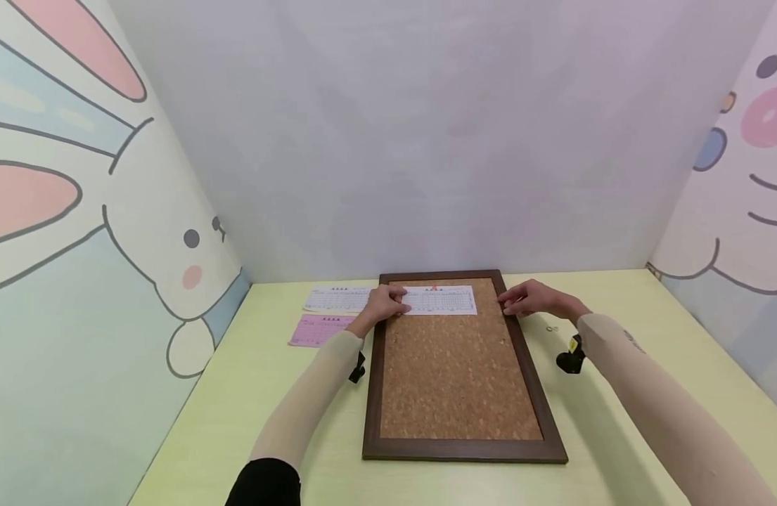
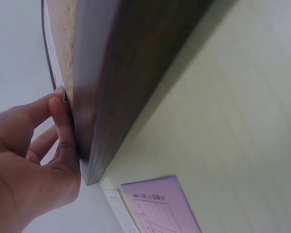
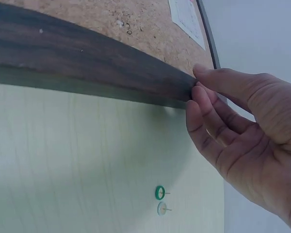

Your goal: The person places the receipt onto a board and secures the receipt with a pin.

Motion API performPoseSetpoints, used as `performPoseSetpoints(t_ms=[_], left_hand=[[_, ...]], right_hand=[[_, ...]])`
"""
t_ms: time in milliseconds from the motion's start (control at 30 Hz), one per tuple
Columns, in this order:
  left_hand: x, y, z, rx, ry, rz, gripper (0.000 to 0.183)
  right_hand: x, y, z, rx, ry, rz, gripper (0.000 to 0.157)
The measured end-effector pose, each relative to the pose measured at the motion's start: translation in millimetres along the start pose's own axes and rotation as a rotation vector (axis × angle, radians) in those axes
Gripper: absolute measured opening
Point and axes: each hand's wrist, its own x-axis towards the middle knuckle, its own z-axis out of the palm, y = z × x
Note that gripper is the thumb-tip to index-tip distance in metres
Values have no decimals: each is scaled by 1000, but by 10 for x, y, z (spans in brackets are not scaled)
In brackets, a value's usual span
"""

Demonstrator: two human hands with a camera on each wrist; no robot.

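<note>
A cork board (image 1: 454, 379) in a dark brown wooden frame lies on the table. Across its upper part is a white printed form (image 1: 441, 301), with a small red mark (image 1: 434, 287) at its top edge. My left hand (image 1: 385, 303) reaches over the frame's left side and pinches the form's left end between thumb and fingers. A small dark bit (image 2: 64, 98) shows by those fingertips in the left wrist view. At the upper right side of the frame, my right hand (image 3: 242, 109) grips the wooden edge, thumb on top and fingers against the outer side.
Left of the board lie another white form (image 1: 337, 299) and a pink form (image 1: 318, 330). To the right, a green thumbtack (image 3: 160, 192) and a clear thumbtack (image 3: 162, 208) lie on the pale table (image 1: 236, 422). A grey-white wall (image 1: 439, 176) rises behind the table, with cartoon-painted walls either side.
</note>
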Motion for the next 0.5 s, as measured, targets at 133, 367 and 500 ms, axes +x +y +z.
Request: performPoseSetpoints(t_ms=[133,367,500], left_hand=[[21,-21,4,-14,-4,-3,43],[47,-41,2,-23,-12,-16,43],[15,-86,-20,-25,-36,-56,46]], right_hand=[[-37,47,-8,-16,18,-10,46],[-63,169,-2,56,48,23,49],[-78,206,79,202,31,60,50]])
